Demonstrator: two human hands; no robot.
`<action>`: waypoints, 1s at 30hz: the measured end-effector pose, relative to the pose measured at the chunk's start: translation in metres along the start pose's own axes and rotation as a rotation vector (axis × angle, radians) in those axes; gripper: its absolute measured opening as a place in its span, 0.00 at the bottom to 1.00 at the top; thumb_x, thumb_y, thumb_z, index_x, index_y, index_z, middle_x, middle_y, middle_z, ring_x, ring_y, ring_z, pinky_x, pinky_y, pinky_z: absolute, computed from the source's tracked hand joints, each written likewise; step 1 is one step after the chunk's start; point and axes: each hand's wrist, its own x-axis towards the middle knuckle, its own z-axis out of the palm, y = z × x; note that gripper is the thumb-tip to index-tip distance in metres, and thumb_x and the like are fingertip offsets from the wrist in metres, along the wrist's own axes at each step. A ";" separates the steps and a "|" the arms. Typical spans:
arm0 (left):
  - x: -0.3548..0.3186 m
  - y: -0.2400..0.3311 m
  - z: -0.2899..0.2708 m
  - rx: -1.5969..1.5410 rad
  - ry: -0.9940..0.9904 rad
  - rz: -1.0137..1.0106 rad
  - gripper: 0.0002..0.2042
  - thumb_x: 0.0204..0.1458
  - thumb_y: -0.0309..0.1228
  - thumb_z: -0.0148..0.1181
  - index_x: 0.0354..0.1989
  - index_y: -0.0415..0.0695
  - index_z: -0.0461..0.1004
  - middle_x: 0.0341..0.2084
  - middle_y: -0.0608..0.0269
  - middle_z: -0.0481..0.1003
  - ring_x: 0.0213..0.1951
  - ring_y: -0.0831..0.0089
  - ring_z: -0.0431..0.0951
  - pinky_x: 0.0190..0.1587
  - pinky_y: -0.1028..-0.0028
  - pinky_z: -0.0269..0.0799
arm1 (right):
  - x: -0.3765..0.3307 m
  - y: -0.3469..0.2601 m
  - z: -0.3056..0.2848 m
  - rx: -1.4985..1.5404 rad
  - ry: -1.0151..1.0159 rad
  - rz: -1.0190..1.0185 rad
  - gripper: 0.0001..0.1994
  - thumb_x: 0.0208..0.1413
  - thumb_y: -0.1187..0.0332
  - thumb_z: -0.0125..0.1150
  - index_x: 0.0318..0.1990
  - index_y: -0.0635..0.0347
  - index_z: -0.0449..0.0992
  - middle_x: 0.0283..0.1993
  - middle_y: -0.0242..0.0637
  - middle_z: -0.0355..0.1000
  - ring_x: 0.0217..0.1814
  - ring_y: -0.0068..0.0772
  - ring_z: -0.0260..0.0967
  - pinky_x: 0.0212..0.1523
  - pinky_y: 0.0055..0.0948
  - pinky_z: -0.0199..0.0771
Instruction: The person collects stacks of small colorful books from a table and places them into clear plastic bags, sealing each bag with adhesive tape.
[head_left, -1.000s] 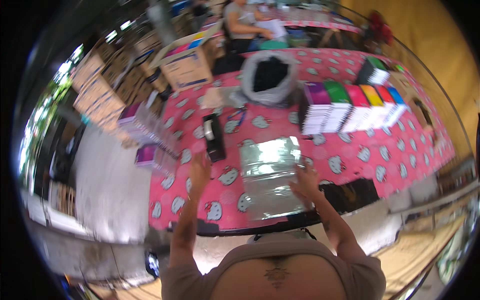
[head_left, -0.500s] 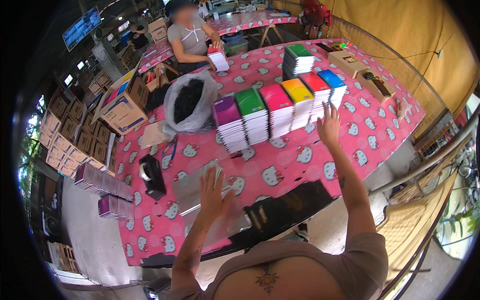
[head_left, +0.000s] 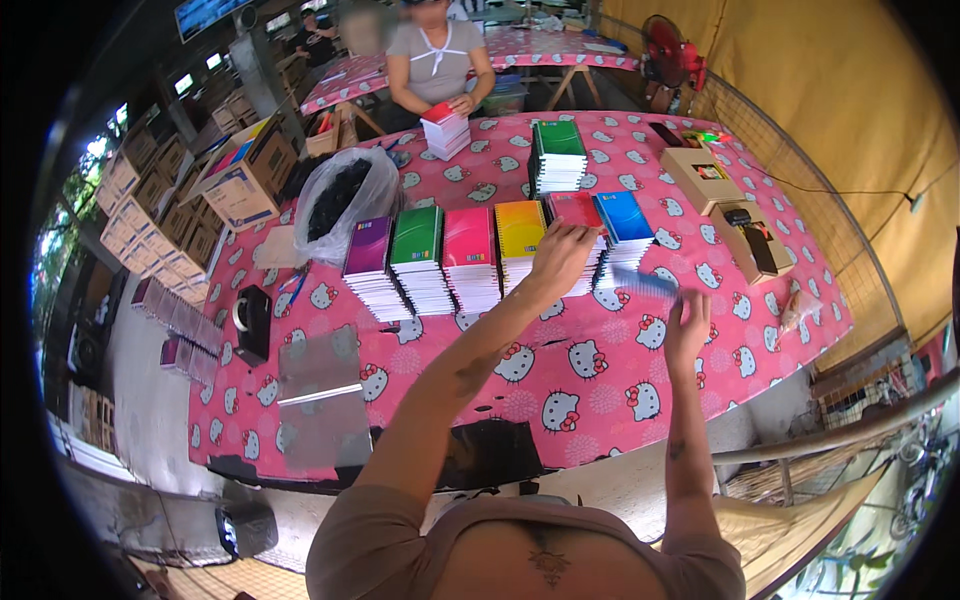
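Note:
A row of spiral notebook stacks stands on the table: purple (head_left: 367, 250), green (head_left: 416, 240), pink (head_left: 469, 240), yellow (head_left: 520, 228), red (head_left: 574, 208) and blue (head_left: 623, 215). My left hand (head_left: 562, 262) reaches across to the red stack, its bent fingers closed at the near edge of the top red notebook. Lower right, my right hand (head_left: 688, 328) pinches the end of a thin blue notebook (head_left: 645, 283), smeared by motion, just in front of the blue stack. Behind the row sits another green notebook stack (head_left: 558, 150).
Clear plastic sheets (head_left: 322, 385) and a black holder (head_left: 252, 325) lie at the left, near a bag of black material (head_left: 350, 205). Cardboard trays (head_left: 750, 245) stand at the right. Across the pink patterned table (head_left: 590, 425), a person (head_left: 440, 70) handles a red-topped stack (head_left: 446, 138).
My left hand has moved from the plastic sheets to the red stack. My right hand has left the stacks, drawn nearer and holds a blue notebook. The view has shifted right.

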 end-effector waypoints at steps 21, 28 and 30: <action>-0.116 -0.061 -0.120 0.220 -0.202 -0.277 0.23 0.56 0.25 0.57 0.62 0.43 0.68 0.60 0.51 0.71 0.62 0.54 0.71 0.67 0.48 0.56 | 0.025 -0.136 0.140 0.129 -0.527 -0.477 0.17 0.48 0.73 0.66 0.48 0.55 0.77 0.55 0.39 0.73 0.59 0.44 0.70 0.61 0.44 0.63; -0.218 0.039 -0.119 -0.068 -0.066 -0.174 0.18 0.53 0.23 0.59 0.54 0.46 0.75 0.52 0.56 0.76 0.55 0.57 0.76 0.58 0.55 0.71 | -0.096 -0.025 0.066 0.675 -0.790 -0.129 0.20 0.45 0.89 0.54 0.46 0.59 0.76 0.51 0.47 0.75 0.56 0.53 0.73 0.55 0.40 0.74; -0.251 0.085 -0.099 -0.150 -0.207 -0.121 0.18 0.54 0.25 0.60 0.54 0.45 0.74 0.53 0.55 0.75 0.57 0.58 0.75 0.60 0.56 0.70 | -0.128 -0.016 0.061 0.629 -0.884 -0.111 0.21 0.44 0.90 0.53 0.46 0.60 0.75 0.52 0.49 0.74 0.57 0.54 0.72 0.55 0.39 0.75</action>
